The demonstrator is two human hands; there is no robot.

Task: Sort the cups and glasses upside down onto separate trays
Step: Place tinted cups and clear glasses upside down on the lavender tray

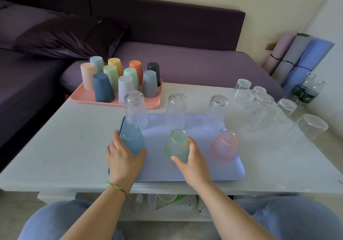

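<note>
A blue tray point(213, 167) lies on the white table in front of me. My left hand point(122, 160) grips an upside-down blue glass point(132, 138) at the tray's left edge. My right hand point(193, 162) grips an upside-down green glass point(177, 144) at the tray's front middle. A pink glass point(223, 145) stands upside down to the right. Three clear textured glasses point(175, 110) stand upside down along the tray's back. A pink tray point(83, 95) at the back left holds several coloured plastic cups point(103, 88), all upside down.
Several clear smooth glasses point(259, 103) stand upside down on the table point(65, 137) right of the blue tray. A purple sofa point(185, 63) runs behind the table. Rolled mats point(297, 57) and bottles point(306, 91) stand at the far right.
</note>
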